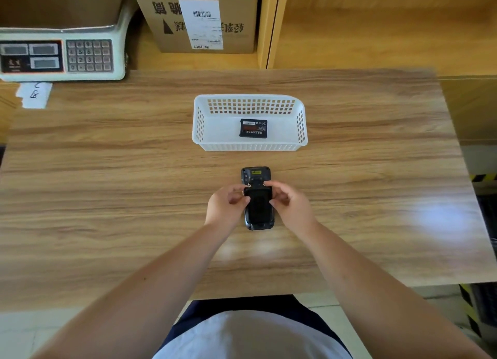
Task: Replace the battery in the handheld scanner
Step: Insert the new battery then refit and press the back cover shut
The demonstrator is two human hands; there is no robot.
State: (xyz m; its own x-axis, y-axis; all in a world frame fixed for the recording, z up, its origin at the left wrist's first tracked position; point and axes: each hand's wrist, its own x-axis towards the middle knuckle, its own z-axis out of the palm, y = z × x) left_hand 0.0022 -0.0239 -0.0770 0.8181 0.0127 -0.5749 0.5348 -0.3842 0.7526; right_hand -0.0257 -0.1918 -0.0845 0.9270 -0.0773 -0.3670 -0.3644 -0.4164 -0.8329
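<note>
Black scanner (257,197) gripped by left hand (228,204), right hand (289,201); battery (253,128) in basket (250,145).

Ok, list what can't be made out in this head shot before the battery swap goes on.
- Scanner: its sides are covered by the left hand and right hand; whether the back cover is latched can't be told.
- Battery in the basket: label print too small to read.
- Scale: displays blurred, left side cut by the frame edge.

Both hands (228,202) cover the scanner's (258,210) sides. The battery (253,128) print is too small to read. The scale (61,54) is cut off at left.
</note>
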